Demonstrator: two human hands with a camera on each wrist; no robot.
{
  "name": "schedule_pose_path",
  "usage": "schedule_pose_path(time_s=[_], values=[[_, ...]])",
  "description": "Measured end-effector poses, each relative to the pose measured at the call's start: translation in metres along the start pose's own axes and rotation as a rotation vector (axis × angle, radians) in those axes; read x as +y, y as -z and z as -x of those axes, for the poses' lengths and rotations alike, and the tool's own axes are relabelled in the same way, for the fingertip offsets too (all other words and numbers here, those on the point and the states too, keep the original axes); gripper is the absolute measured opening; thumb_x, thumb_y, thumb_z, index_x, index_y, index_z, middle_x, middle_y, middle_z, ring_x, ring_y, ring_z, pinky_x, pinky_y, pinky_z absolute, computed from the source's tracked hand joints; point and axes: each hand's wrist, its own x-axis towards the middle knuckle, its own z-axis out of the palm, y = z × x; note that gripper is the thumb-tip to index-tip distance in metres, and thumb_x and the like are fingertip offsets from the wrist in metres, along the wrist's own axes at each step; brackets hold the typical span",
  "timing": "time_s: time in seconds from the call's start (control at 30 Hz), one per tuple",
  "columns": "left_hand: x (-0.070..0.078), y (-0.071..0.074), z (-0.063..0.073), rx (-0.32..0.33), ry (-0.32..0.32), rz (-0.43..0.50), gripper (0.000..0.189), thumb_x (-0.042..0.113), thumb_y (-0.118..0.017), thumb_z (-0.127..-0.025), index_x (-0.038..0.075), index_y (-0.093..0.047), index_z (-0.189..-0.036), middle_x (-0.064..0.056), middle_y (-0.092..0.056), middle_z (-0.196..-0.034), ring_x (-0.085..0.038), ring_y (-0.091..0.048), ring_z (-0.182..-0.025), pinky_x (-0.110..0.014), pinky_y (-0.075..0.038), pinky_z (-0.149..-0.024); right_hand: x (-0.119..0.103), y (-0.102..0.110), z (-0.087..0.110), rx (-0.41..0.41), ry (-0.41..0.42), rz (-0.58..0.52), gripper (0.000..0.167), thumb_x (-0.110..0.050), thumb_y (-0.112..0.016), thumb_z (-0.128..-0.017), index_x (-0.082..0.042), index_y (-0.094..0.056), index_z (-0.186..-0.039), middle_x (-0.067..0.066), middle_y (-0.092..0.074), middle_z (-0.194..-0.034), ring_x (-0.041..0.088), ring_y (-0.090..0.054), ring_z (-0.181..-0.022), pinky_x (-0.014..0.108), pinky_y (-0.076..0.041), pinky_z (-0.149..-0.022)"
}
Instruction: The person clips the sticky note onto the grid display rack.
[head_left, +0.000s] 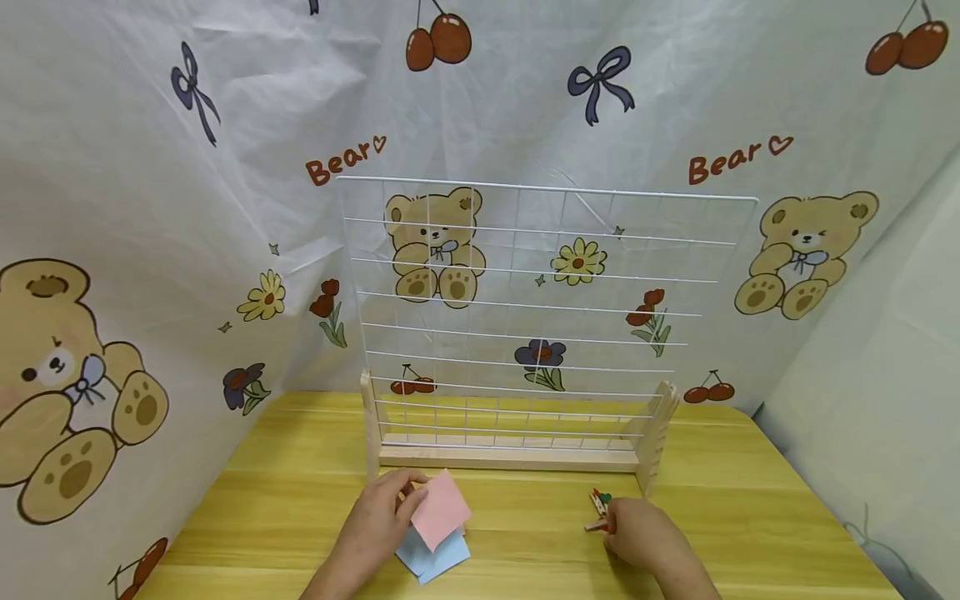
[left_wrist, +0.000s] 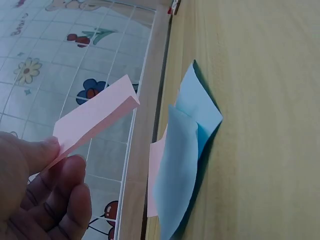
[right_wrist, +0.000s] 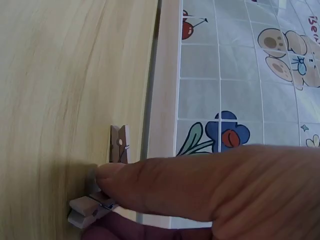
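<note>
My left hand (head_left: 382, 512) pinches a pink square of paper (head_left: 442, 510) by its edge between thumb and fingers. Folded-looking in the left wrist view, that pink paper (left_wrist: 100, 106) is raised above the table. Blue paper squares (head_left: 442, 562) lie below it, and another pink piece (left_wrist: 155, 182) shows beside them. Over on the right, my right hand (head_left: 647, 537) reaches down to the table, its thumb and finger pinching a small wooden clothespin (right_wrist: 87, 211). A second clothespin (right_wrist: 119, 142) lies just past the thumb tip. A green decoration (head_left: 605, 497) shows by the fingers.
A white wire grid (head_left: 517, 342) stands upright behind both hands, held in a wooden base (head_left: 510, 457) with side posts. The table (head_left: 525, 567) has a yellow wood-grain top. Behind the grid hangs a bear-printed white cloth (head_left: 510, 125).
</note>
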Motion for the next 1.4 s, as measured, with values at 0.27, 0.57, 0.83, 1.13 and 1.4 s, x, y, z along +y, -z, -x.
schedule_pose_path(time_s=[0.27,0.57,0.83,1.13,1.4], values=[[0.002,0.0,0.003,0.003,0.066,0.145,0.013,0.009,-0.068,-0.098,0.012,-0.073,-0.11,-0.002,-0.065,-0.092,0.001,-0.054,-0.061,-0.017,-0.052,-0.055,-0.001,-0.001,0.0,0.057,0.053,0.008,0.019,-0.004,-0.079,-0.08,-0.012,-0.063,-0.073,-0.004,-0.059,-0.071,0.013,-0.049,-0.065,0.033,-0.046,-0.063],[0.003,0.005,0.003,0.014,0.178,0.23,0.006,0.014,-0.067,-0.099,0.014,-0.07,-0.104,-0.004,-0.071,-0.096,-0.004,-0.065,-0.068,-0.021,-0.052,-0.058,-0.004,0.0,0.003,0.07,0.053,0.008,0.023,-0.005,-0.081,-0.08,-0.014,-0.064,-0.069,-0.005,-0.059,-0.071,0.013,-0.05,-0.066,0.036,-0.047,-0.064],[-0.001,0.011,-0.002,0.037,0.265,0.33,0.01,0.021,-0.067,-0.1,0.013,-0.065,-0.106,-0.006,-0.069,-0.093,-0.018,-0.07,-0.07,-0.024,-0.051,-0.054,-0.005,-0.001,0.005,0.073,0.043,-0.008,0.021,-0.007,-0.082,-0.081,-0.015,-0.065,-0.07,-0.006,-0.061,-0.072,0.012,-0.051,-0.067,0.037,-0.049,-0.065],[-0.001,0.013,-0.017,0.094,0.308,0.489,0.015,0.017,-0.067,-0.1,0.005,-0.066,-0.109,-0.013,-0.067,-0.094,-0.015,-0.067,-0.072,-0.032,-0.063,-0.072,-0.006,0.002,0.003,0.081,0.043,-0.017,0.021,-0.011,-0.083,-0.081,-0.016,-0.065,-0.071,-0.007,-0.062,-0.073,0.011,-0.053,-0.068,0.035,-0.05,-0.066],[0.005,0.01,-0.035,0.122,0.322,0.539,0.022,0.022,-0.065,-0.102,0.005,-0.065,-0.116,-0.011,-0.071,-0.095,-0.02,-0.073,-0.082,-0.026,-0.061,-0.074,-0.006,0.006,-0.001,0.073,0.038,-0.033,0.021,-0.01,-0.082,-0.082,-0.015,-0.065,-0.072,-0.007,-0.062,-0.072,0.011,-0.053,-0.066,0.034,-0.049,-0.064]])
